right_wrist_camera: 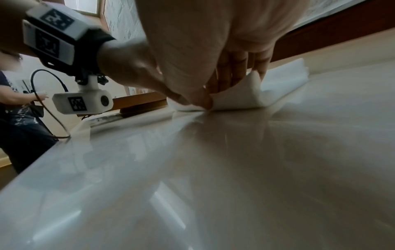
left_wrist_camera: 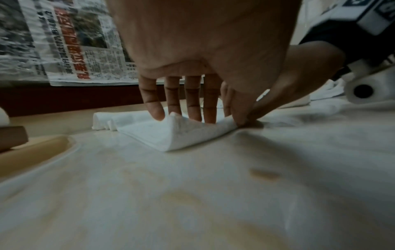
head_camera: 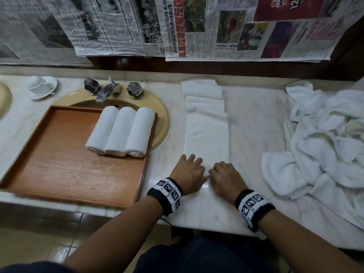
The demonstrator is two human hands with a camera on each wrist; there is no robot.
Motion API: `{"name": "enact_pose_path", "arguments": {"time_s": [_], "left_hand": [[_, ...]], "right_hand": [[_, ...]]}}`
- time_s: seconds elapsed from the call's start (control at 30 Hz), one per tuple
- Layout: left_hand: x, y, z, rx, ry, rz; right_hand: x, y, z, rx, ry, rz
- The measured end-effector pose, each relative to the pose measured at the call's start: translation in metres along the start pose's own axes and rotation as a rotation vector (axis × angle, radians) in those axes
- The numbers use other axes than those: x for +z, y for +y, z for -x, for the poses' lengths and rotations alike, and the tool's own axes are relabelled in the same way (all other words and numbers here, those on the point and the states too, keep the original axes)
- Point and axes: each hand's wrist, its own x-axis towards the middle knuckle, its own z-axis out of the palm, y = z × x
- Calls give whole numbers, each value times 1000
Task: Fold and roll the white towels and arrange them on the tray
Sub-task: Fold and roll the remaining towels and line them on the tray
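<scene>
While both hands are working side by side at the near end of the folded towel [head_camera: 206, 133], the first turn of a roll seems to be starting. That towel is lying as a long strip on the surface [head_camera: 256, 123], just right of the tray [head_camera: 59, 170], running away from the person. The left hand [head_camera: 189, 176] is resting its straight fingers [left_wrist_camera: 193, 101] on top of the strip while its thumb is tucking under the raised near edge, pinching the cloth. The right hand [head_camera: 226, 180] is doing the same beside it, thumb and fingertips [right_wrist_camera: 205, 99] nipping the lifted edge.

Three rolls [head_camera: 120, 133] are already lying side by side on the tray, at its far right. A loose pile [head_camera: 325, 146] of towels is waiting well right of the tray, past the strip.

Judging by how the edge is peaking and sagging, the towel is light, soft and limp, so it will be slumping wherever it is unsupported. Holding it across the full width of the near edge, both hands spaced along it, should be keeping the roll tight and straight; the polished surface may be letting the strip slide.
</scene>
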Motion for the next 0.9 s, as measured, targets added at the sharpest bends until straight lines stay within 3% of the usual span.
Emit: {"name": "enact_pose_path", "arguments": {"time_s": [0.13, 0.27, 0.37, 0.43, 0.53, 0.67, 0.77, 0.9], "left_hand": [[4, -3, 0, -27, 50, 15], [5, -13, -12, -153, -6, 104], [-2, -19, -24, -290, -98, 253], [-9, -21, -33, -396, -165, 323], [-16, -24, -45, -513, -247, 348], [-13, -23, -50, -552, -225, 335], [-9, -20, -45, -485, -118, 234], [-4, -8, -31, -266, 1, 95]], "right_hand": [[-16, -2, -12, 165, -121, -12], [-34, 4, -31, 423, -320, -371], [-30, 10, -37, 557, -243, -513], [-23, 11, -35, 514, -173, -410], [-11, 4, -24, 228, -68, -99], [-4, -5, -11, 24, -44, 131], [-6, -2, -14, 38, -73, 134], [-25, -7, -31, 191, -208, 72]]}}
